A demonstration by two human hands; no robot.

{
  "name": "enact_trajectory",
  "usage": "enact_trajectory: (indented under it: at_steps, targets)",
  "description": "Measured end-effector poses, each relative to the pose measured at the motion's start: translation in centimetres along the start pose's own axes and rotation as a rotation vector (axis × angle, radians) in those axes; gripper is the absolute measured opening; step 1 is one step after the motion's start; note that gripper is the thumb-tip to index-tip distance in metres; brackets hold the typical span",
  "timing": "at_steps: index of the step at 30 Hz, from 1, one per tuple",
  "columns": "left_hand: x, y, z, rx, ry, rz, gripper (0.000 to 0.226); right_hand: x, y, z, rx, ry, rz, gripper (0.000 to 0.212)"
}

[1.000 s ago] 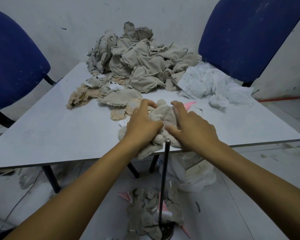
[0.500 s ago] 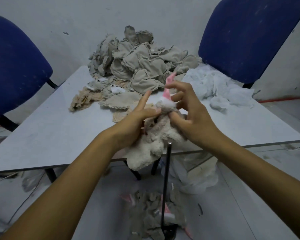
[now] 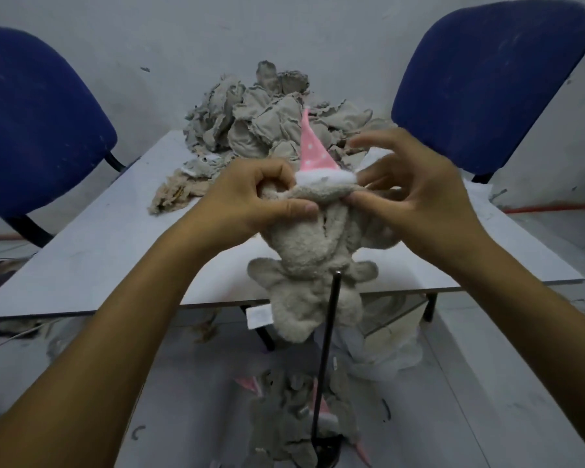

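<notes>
Now the left hand (image 3: 250, 201) and right hand (image 3: 416, 194) pinch the plush toy (image 3: 304, 244) under its pink hat (image 3: 313, 146), above the table (image 3: 98, 251) edge — a slack pinch might drop it onto the rod (image 3: 328, 332)

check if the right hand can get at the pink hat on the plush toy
Probably yes: the right hand pinches the plush toy right beside the pink hat, nothing between them; the left hand grips the other side.

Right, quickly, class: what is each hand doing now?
Left hand: closed, gripping the unstuffed plush toy at its top.
Right hand: pinching the same toy, other fingers spread.
</notes>
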State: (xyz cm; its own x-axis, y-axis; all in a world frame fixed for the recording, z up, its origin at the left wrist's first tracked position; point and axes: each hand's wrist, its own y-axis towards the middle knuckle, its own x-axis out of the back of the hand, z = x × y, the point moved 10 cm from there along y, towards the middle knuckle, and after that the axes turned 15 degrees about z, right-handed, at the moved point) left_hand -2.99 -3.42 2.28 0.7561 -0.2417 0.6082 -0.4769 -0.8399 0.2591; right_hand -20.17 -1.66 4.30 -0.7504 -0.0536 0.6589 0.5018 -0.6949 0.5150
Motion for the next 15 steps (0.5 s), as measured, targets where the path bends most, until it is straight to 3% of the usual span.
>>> enact_trajectory:
  at_steps: [3,7,11,15]
  targets:
    - [0.5,-0.9,-0.7,-0.056,0.079,-0.088,0.033,-0.5,-0.5,0.4,-0.004,-0.061,0.045,0.051]
    - [-0.7,-0.9,-0.2,-0.025,0.222,-0.012,0.033,-1.1,-1.1,0.4,0.015,-0.075,0.063,0.050]
    - [-1.8,-1.0,0.3,0.016,0.323,0.127,0.033,-3.0,-1.4,-0.1,-0.013,-0.120,0.251,0.054]
    - [-1.1,-1.4,0.4,-0.001,0.146,0.078,0.034,-2.5,-1.6,0.1,0.065,-0.045,0.214,0.064]
